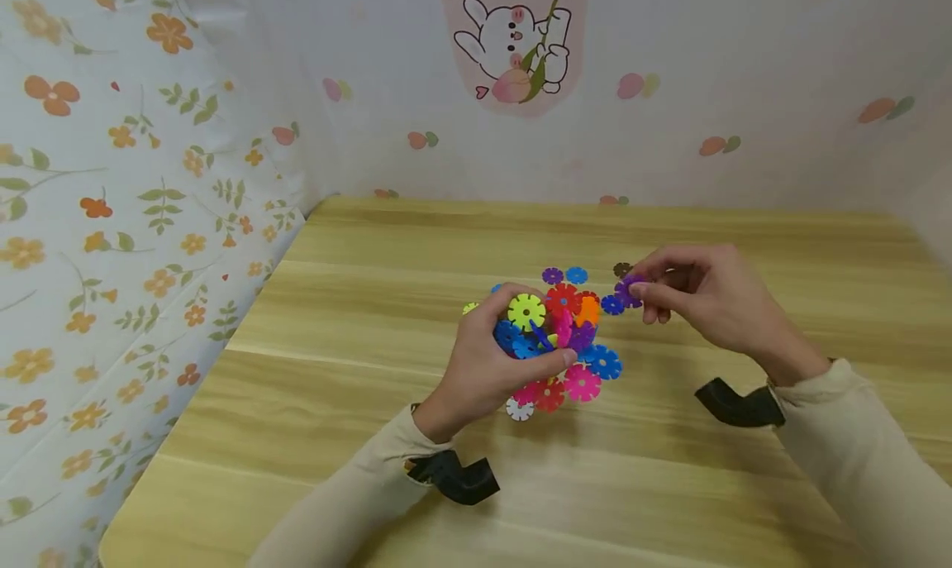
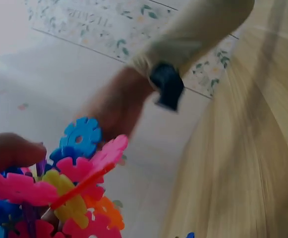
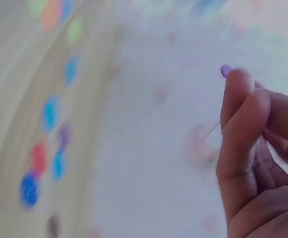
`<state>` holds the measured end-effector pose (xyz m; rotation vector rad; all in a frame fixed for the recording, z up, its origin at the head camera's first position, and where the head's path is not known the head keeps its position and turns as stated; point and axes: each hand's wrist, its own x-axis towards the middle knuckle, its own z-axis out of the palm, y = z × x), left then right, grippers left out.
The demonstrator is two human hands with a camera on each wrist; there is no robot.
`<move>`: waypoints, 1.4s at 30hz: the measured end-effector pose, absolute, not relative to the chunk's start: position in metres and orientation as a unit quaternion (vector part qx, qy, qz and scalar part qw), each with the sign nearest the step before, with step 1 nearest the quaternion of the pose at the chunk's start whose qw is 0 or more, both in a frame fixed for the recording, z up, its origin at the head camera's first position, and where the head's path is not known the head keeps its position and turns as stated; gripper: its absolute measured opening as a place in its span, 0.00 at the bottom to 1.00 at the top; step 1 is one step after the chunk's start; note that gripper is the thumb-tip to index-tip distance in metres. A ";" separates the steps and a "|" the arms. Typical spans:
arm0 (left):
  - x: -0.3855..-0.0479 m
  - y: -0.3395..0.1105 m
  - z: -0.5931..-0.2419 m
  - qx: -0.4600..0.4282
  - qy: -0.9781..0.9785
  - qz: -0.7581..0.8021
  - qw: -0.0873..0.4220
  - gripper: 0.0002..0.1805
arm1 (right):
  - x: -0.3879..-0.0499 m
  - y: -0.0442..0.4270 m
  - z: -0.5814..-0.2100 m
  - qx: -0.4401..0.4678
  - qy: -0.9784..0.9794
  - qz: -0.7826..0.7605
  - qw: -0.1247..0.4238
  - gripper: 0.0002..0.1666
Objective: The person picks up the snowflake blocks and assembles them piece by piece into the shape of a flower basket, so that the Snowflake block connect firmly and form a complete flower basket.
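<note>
A cluster of interlocked plastic snowflake discs [image 1: 563,302] in pink, red, blue, yellow and orange is gripped by the left hand [image 1: 487,357], its thumb along the near side and fingers around the far side. The left wrist view shows the cluster close up, with a yellow disc [image 2: 64,196] between pink ones. To the right of it, the right hand [image 1: 702,295] pinches a purple disc [image 1: 630,290] between thumb and fingertips, apart from the cluster. Only a sliver of that purple disc [image 3: 225,71] shows in the right wrist view; the fingers hide the rest.
Loose discs lie on the wooden table [image 1: 357,320] behind the cluster: a light blue disc [image 1: 576,275], a blue disc [image 1: 613,305] and a dark brown disc [image 1: 622,269]. A patterned curtain [image 1: 372,97] hangs along the table's far edge and left side.
</note>
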<state>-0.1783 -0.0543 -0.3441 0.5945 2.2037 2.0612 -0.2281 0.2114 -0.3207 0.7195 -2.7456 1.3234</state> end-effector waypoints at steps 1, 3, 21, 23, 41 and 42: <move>-0.178 -0.052 -0.343 0.197 0.723 0.662 0.019 0.26 | -0.217 0.207 -0.314 0.256 -0.863 0.434 0.023 0.05; -0.179 -0.049 -0.342 0.191 0.737 0.648 0.003 0.27 | -0.200 0.196 -0.306 0.297 -0.842 0.448 0.053 0.08; -0.182 -0.037 -0.350 0.138 0.745 0.651 0.045 0.25 | -0.179 0.173 -0.315 0.298 -0.840 0.435 0.128 0.12; -0.184 -0.039 -0.350 0.132 0.736 0.660 0.064 0.25 | -0.188 0.179 -0.314 0.296 -0.835 0.459 0.064 0.09; -0.193 -0.065 -0.358 0.095 0.668 0.715 0.183 0.28 | -0.303 0.196 -0.386 0.222 -0.967 0.105 -0.072 0.06; -0.192 -0.066 -0.358 0.094 0.668 0.715 0.182 0.27 | -0.304 0.196 -0.386 0.219 -0.966 0.112 -0.083 0.06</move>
